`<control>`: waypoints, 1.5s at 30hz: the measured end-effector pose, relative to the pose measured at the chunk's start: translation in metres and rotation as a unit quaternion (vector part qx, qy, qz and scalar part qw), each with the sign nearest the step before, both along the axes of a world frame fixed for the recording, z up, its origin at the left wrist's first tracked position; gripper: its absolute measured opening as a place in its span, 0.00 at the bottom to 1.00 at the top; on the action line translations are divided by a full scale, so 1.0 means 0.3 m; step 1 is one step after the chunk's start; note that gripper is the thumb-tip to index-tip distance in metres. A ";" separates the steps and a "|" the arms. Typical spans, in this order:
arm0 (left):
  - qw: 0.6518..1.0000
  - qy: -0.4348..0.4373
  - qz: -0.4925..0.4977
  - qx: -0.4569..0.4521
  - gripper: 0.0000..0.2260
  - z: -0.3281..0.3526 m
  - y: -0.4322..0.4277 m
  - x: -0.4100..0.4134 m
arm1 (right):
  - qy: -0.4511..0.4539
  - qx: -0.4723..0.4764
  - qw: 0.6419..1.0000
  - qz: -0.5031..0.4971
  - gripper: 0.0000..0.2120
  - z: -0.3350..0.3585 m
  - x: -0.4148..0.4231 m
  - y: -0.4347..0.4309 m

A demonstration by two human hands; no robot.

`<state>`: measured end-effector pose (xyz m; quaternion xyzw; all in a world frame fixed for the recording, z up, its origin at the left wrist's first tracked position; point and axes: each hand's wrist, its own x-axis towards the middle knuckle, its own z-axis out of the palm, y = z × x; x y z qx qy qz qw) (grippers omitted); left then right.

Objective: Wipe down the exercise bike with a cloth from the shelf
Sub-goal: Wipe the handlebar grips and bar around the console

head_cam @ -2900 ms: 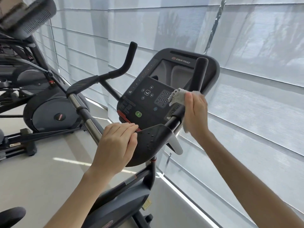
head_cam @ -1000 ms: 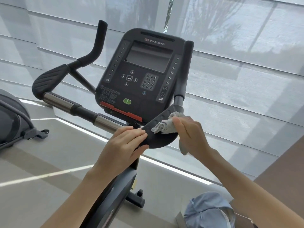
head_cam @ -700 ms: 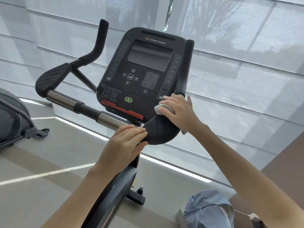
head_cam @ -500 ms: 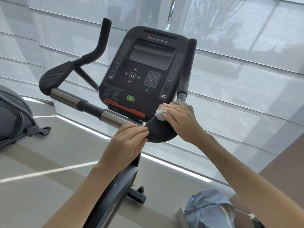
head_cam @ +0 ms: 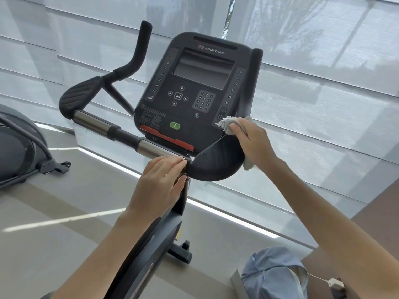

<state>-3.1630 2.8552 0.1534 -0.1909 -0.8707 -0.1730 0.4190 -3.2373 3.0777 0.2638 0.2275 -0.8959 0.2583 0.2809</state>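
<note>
The black exercise bike fills the middle of the head view, with its console [head_cam: 194,91] facing me. My right hand [head_cam: 253,141] presses a crumpled whitish cloth [head_cam: 227,124] on the far end of the right black elbow pad [head_cam: 216,162], at the base of the upright right grip [head_cam: 251,83]. My left hand [head_cam: 159,186] is closed around the handlebar where the chrome tube [head_cam: 151,148] meets that pad. A corner of the cloth hangs below my right palm.
The left elbow pad [head_cam: 79,97] and left upright grip [head_cam: 142,46] stand free. Another machine [head_cam: 19,149] sits on the floor at the left. A light blue fabric bundle [head_cam: 274,275] lies at the lower right. Window blinds [head_cam: 323,104] run close behind the bike.
My right hand slid the cloth from the pad's front up to its far end by the upright grip. My left hand stayed on the bar. The view shifted slightly.
</note>
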 end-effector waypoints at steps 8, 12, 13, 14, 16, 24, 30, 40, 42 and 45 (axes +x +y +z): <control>1.000 0.008 0.001 0.000 0.13 -0.002 0.001 0.009 | 0.001 0.177 0.984 0.025 0.14 -0.068 0.055 -0.066; 1.000 0.008 0.009 0.009 0.15 -0.007 0.007 0.023 | 0.052 0.195 0.978 0.058 0.14 -0.120 0.154 -0.100; 1.000 0.004 0.013 0.016 0.15 -0.009 0.008 0.028 | 0.072 0.197 0.975 0.068 0.14 -0.129 0.167 -0.102; 1.000 0.000 0.016 0.022 0.16 -0.010 0.009 0.033 | 0.089 0.203 0.972 0.081 0.13 -0.139 0.175 -0.101; 0.999 -0.003 0.021 0.026 0.17 -0.009 0.013 0.038 | 0.115 0.218 0.962 0.114 0.13 -0.162 0.187 -0.100; 1.000 0.000 -0.020 0.011 0.16 -0.005 0.059 0.043 | 0.067 0.032 0.976 0.205 0.13 -0.074 0.169 0.021; 0.998 0.009 -0.053 -0.012 0.16 0.009 0.081 0.039 | -0.042 0.069 0.996 0.025 0.11 0.055 -0.079 0.055; 1.000 0.012 -0.015 0.001 0.16 -0.002 0.026 0.049 | -0.042 0.323 0.945 -0.035 0.19 0.033 -0.132 -0.064; 1.000 0.023 -0.010 0.007 0.16 0.005 0.016 0.051 | -0.039 0.344 0.938 -0.002 0.20 0.010 -0.081 -0.121; 0.999 0.033 -0.002 0.017 0.20 0.015 -0.005 0.061 | -0.027 0.348 0.935 0.056 0.18 -0.027 -0.009 -0.194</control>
